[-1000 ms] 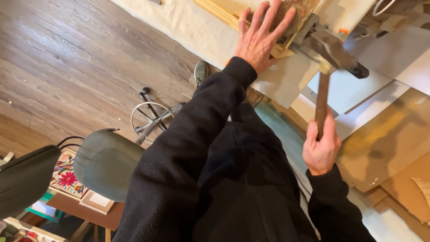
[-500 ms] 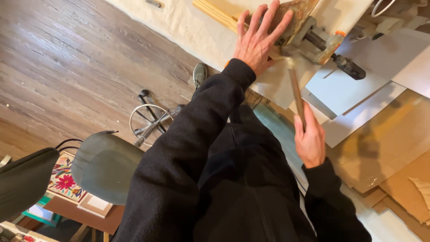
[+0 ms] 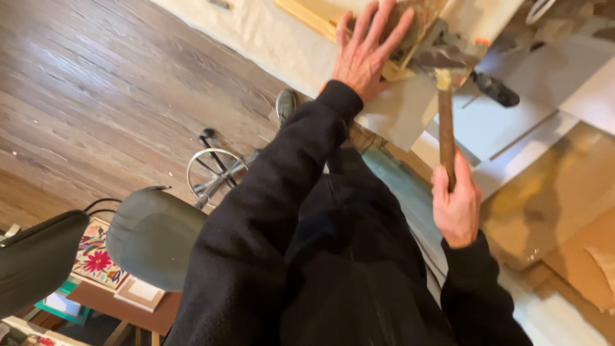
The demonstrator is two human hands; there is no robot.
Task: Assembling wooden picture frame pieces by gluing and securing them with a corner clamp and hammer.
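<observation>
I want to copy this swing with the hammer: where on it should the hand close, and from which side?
Grip the hammer low on its wooden handle, near the butt end, as the right hand does. Come from the body side: the handle points back toward the person, and the metal head lies far out by the wooden piece.

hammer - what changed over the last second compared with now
The right hand kept its grip on the hammer and swung it: a second ago the head sat against the wooden frame, then it tilted back, and now it is at the frame's corner again, handle nearly upright. The left hand stayed flat on the frame.
</observation>
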